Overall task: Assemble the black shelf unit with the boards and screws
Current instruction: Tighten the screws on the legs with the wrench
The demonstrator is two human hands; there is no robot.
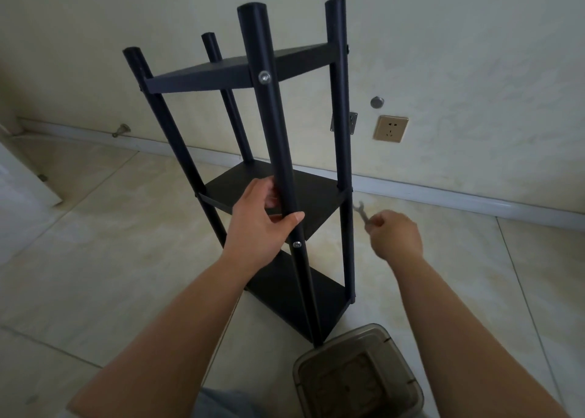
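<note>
Near done: left hand (258, 224) fingers wrapped round front post of shelf unit (272, 152) mid-frame, right hand (395, 235) pinching wrench (361, 212); next prob. tighten lower screw (297, 244).

We have a single wide-angle view, taken from the person's head and facing forward and down. Both forearms enter from the bottom edge, so the left hand (259, 224) and right hand (397, 235) sit close below us. The black shelf unit (272, 126) stands just ahead on the tiled floor (95, 243), with the wall (459, 53) beyond. Straight lines bow near the edges, probably from the lens.
</note>
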